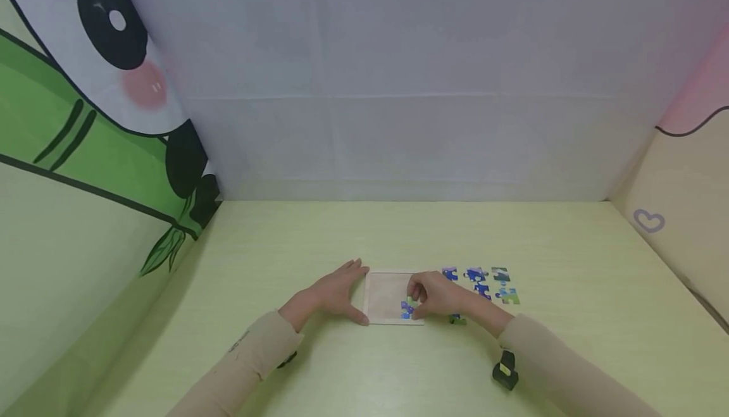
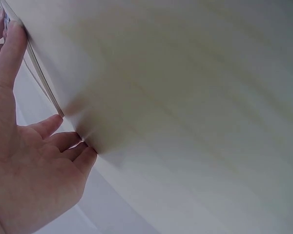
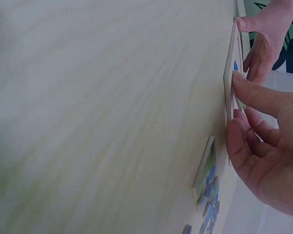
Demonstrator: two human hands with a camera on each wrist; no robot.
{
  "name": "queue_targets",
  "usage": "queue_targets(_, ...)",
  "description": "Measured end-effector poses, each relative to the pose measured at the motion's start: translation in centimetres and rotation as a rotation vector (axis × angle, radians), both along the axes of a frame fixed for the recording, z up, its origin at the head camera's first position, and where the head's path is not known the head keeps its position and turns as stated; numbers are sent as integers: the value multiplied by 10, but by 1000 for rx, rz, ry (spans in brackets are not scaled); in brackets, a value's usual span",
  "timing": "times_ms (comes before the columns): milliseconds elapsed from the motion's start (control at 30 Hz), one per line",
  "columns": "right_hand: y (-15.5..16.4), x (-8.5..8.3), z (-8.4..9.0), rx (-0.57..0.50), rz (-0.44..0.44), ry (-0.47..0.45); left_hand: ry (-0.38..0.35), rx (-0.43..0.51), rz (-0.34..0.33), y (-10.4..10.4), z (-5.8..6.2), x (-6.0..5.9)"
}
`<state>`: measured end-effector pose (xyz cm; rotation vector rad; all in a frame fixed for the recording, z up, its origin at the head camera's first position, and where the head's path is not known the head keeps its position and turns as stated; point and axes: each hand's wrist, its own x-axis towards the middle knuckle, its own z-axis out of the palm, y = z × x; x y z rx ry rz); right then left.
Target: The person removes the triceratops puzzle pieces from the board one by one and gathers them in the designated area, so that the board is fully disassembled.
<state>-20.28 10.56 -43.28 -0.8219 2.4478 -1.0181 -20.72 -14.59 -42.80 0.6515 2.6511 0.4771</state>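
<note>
A shallow square puzzle tray [image 1: 383, 293] with a pale rim lies flat on the table between both hands. My left hand [image 1: 342, 290] is spread at its left side, thumb touching the near corner and fingertips at the far one. Over the tray's right side, my right hand [image 1: 435, 293] pinches a puzzle piece [image 3: 241, 104] between thumb and fingers; most of it is hidden by them. In the head view, blue and purple puzzle pieces [image 1: 406, 311] show in the tray's near right part, beside the right thumb. My right thumb [image 3: 254, 90] is close over the tray rim.
Several loose puzzle pieces [image 1: 476, 274] lie right of the tray, some partly behind the right forearm. One piece [image 1: 457, 319] with green on it lies below the right wrist. A pale cloth wall [image 1: 410, 138] stands at the table's back, with printed panels on both sides.
</note>
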Motion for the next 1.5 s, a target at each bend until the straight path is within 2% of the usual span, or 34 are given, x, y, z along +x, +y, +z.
queue_targets(233,0,4,0,-56,9,9,-7,-8,8,1,2,1)
queue_targets(600,3,4,9,-57,8,-21,-5,6,2,0,-1,-1)
queue_targets(800,11,1,9,-89,7,-8,-2,7,-6,-1,-1,-2)
queue_targets(1100,45,-1,15,-104,21,33,6,20,-22,-3,-2,-2)
queue_targets(1300,76,2,21,-80,-6,58,9,31,-25,-3,0,-1)
queue_targets(1500,110,7,17,-38,-44,45,8,27,-21,-4,0,0)
